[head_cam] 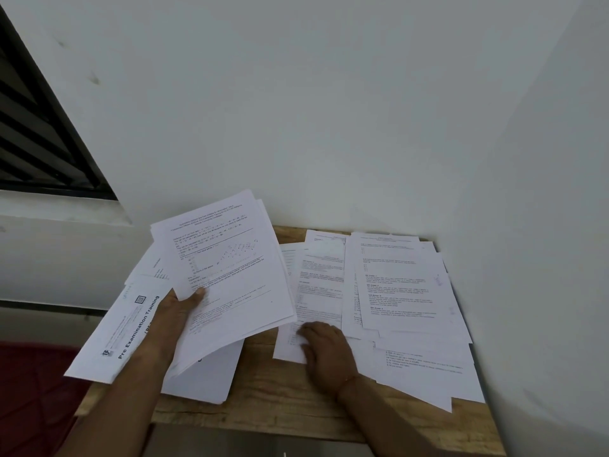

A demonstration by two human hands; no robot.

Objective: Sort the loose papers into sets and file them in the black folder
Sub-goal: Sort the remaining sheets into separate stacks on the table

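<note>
Wood-topped and pale, the small table (263, 400) sits in a corner of white wall (329, 110), and loose papers (402, 291) cover most of its right and far side in overlapping layers. Our left hand (178, 311) grips a stack of papers (227, 258) raised above the table's left side. The thumb is clamped on the top printed page and the fingers are hidden beneath, with the sheets fanned and tilted up toward the far wall. Below that stack, 1 cover sheet (122, 331) reading "Pre Examination Training" hangs over the table's left edge, with more white sheets under and beside it. Our right hand (324, 347) lies palm down near the middle of the table, fingers fairly straight and a little apart, pressing on a printed sheet (290, 347) that pokes out from the left side of the loose papers — it clasps nothing. A thin thread (347, 380) circles that wrist. Far left, a dark louvred window (33, 133) is set in the wall.
</note>
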